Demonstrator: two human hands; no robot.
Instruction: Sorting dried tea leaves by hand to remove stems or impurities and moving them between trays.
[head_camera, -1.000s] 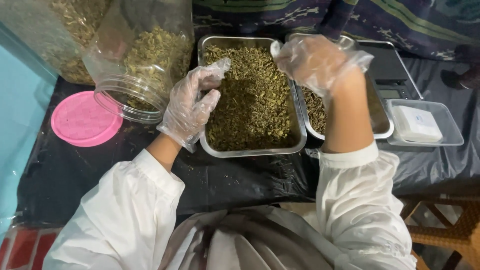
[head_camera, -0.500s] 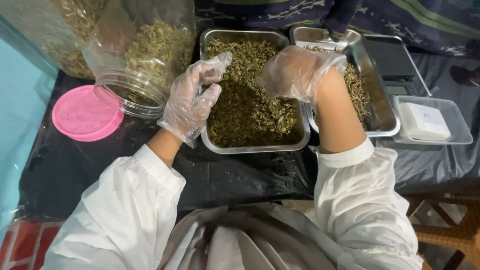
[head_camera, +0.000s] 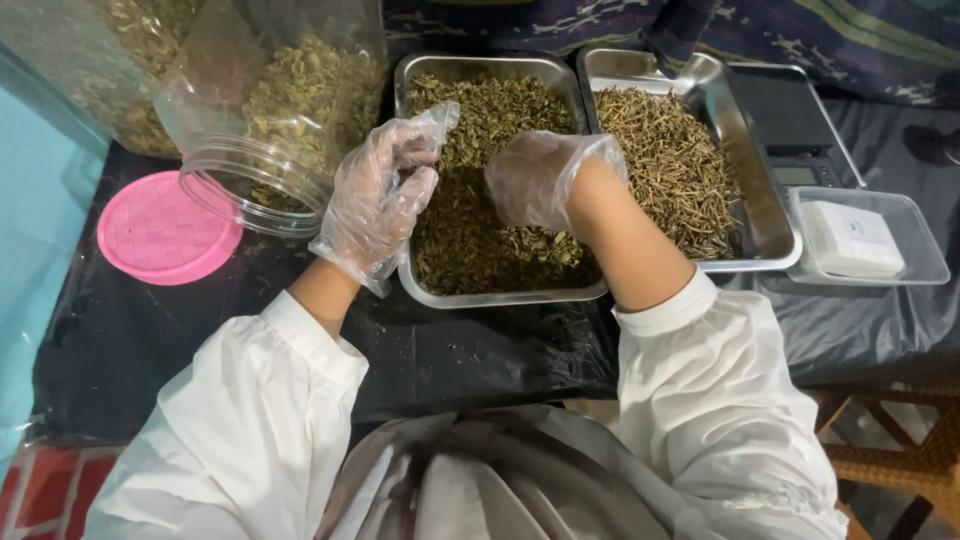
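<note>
**Both gloved hands at the tray of dried leaves**

The metal tray (head_camera: 497, 180) of crumbled dried leaves (head_camera: 480, 230) sits in the middle of the bench (head_camera: 450, 350), straight in front of me. My right hand (head_camera: 535, 180), in a thin clear glove, is down in the leaves near the tray's centre, fingers curled under; I cannot tell whether that grip has closed on anything. My left hand (head_camera: 380, 200), gloved the same way, is at the tray's left rim, fingers bent loosely toward the thumb, half open, and what it holds, if anything, I cannot make out.

Just right of this tray, touching it, is a second metal tray (head_camera: 760, 220) heaped with paler dried stems (head_camera: 665, 170). Left of my left hand, a clear plastic jar (head_camera: 270, 120) lies tilted with its mouth toward me, partly filled with dried leaves. A pink lid (head_camera: 165, 230) lies flat beside it. At the far right are a scale (head_camera: 790, 140) and a clear box (head_camera: 865, 240) holding a white pad.
</note>
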